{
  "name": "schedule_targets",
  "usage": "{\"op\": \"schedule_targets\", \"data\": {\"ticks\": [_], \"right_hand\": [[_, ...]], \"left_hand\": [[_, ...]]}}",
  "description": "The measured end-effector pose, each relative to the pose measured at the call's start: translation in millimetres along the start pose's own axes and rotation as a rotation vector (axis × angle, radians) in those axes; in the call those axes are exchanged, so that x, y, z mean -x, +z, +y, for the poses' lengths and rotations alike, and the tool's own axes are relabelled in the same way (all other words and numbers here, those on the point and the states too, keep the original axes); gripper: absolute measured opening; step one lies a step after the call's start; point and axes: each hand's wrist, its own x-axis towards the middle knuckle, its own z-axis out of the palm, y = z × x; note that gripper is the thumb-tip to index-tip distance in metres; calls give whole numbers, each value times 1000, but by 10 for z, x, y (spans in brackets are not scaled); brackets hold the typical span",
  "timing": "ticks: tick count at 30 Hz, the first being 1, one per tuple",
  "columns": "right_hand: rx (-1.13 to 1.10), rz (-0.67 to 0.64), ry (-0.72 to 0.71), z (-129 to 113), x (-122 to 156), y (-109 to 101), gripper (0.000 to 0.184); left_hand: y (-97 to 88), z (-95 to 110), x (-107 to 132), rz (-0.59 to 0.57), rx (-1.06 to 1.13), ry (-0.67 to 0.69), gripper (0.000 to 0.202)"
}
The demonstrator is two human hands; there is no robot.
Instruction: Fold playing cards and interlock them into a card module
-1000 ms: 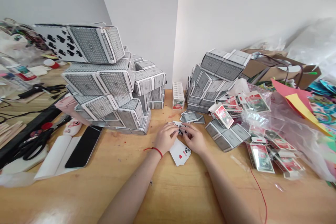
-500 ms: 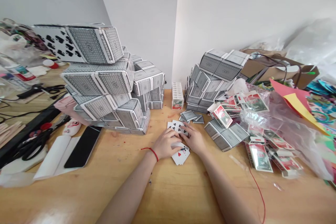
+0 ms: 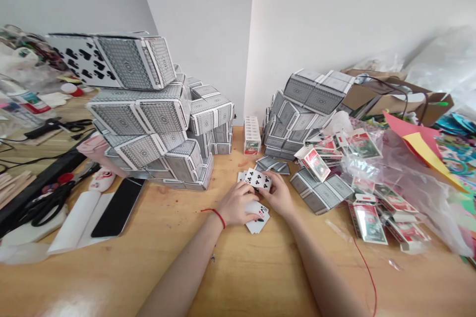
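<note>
My right hand pinches a playing card at its right edge, thumb in front. Black clubs show on its face, and it tilts above another card lying under its left end. Curved across the lower left of the card is my left hand, a red string round the wrist. Its fingertips touch the card's lower edge, while its thumb stretches away over a loose pile of face-up cards with red and black marks. Beyond my hands lie several face-down grey cards.
Stacked blocks of folded cards rise on the left, with another stack at right. A card-box row stands between them. A phone and scissors lie left; a card block, card boxes and plastic wrap lie right.
The right hand has gone from lying flat over the clubs card to gripping its right edge, and the card is now lifted and tilted. The left hand has hardly moved.
</note>
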Motion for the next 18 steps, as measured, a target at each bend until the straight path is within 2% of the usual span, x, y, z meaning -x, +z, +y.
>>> {"op": "schedule_targets", "data": {"ticks": [6, 11, 15, 18], "right_hand": [[-51, 26, 26, 61, -11, -30, 51], [-206, 55, 111, 158, -19, -29, 53], [-350, 42, 171, 131, -26, -30, 52], [-343, 21, 192, 74, -26, -29, 51]], "left_hand": [[23, -26, -3, 52, 24, -42, 31], [44, -53, -10, 86, 53, -99, 33], [86, -81, -4, 111, 37, -137, 35], [123, -102, 8, 119, 12, -166, 34]]}}
